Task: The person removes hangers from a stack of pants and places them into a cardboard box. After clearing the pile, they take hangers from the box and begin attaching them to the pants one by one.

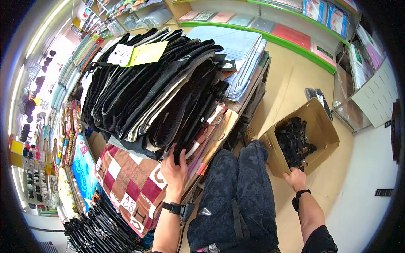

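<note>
A thick stack of folded dark trousers [164, 88] lies on patterned cloths, with a white and a yellow paper label [145, 53] on top. My left hand [174, 172] is at the stack's near lower corner, its fingers closed around a dark edge of the trousers. To the right, my right hand [296, 178] is at the near rim of a cardboard box [327, 145], closed on a black hanger with a metal part showing by the fingers. Inside the box lies a tangle of black hangers [293, 139]. The hanger's far end merges with this tangle.
A brown and maroon checked cloth [135, 185] covers the near side of the table. Many black hangers [103, 225] are bunched at lower left. Folded light blue cloths [244, 59] lie behind the trousers. Green-edged shelves [295, 52] line the back. My legs [236, 194] are between table and box.
</note>
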### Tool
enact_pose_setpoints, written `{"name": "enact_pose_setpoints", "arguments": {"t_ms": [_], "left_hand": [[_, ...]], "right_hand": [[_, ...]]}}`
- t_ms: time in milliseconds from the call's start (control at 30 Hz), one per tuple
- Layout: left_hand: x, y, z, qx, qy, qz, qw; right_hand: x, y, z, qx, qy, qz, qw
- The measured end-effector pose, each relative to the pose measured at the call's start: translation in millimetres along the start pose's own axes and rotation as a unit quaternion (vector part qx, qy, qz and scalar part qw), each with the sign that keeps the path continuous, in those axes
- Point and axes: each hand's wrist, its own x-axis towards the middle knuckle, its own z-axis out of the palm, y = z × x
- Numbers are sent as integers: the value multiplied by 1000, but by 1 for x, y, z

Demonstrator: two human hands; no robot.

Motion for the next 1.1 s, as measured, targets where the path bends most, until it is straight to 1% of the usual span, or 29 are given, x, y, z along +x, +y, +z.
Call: {"name": "enact_pose_setpoints", "arguments": {"t_ms": [133, 233, 300, 433, 500, 533, 600, 633, 700, 833, 933, 1033, 1100], "left_hand": [[0, -1, -1, -8, 4, 7, 1000], [0, 0, -1, 3, -5, -7, 1000], [0, -2, 1, 0, 7, 3, 1000], [0, -1, -1, -15, 13, -6, 1000], [3, 1, -7, 80, -19, 31, 996], [3, -1, -6, 81, -18, 30, 996], [3, -6, -3, 56, 9, 54, 997], [3, -5, -4, 57, 9, 53, 997], [4, -3, -7, 24, -16, 20, 999], [3, -6, -5, -11, -12, 14, 1000], [5, -9, 1, 3, 60, 87, 994], [4, -5, 0, 8, 54, 71, 996], [3, -9, 3, 10, 68, 81, 994]], "right_hand": [[0, -2, -1, -3, -1, -1, 1000], [4, 2, 7, -6, 2, 9, 1000], [4, 2, 6, -6, -3, 12, 1000], [4, 3, 5, -7, -9, 11, 1000], [4, 3, 6, -6, -5, 10, 1000], [4, 3, 6, -5, -1, 9, 1000], [5, 3, 7, -3, -1, 11, 1000], [5, 3, 7, -1, -1, 15, 1000], [6, 3, 7, -4, -2, 15, 1000], [5, 1, 6, -6, 3, 10, 1000], [6, 3, 9, -6, 7, -4, 1000], [1, -3, 2, -9, 3, 11, 1000], [4, 0, 9, -17, 12, 6, 1000]]}}
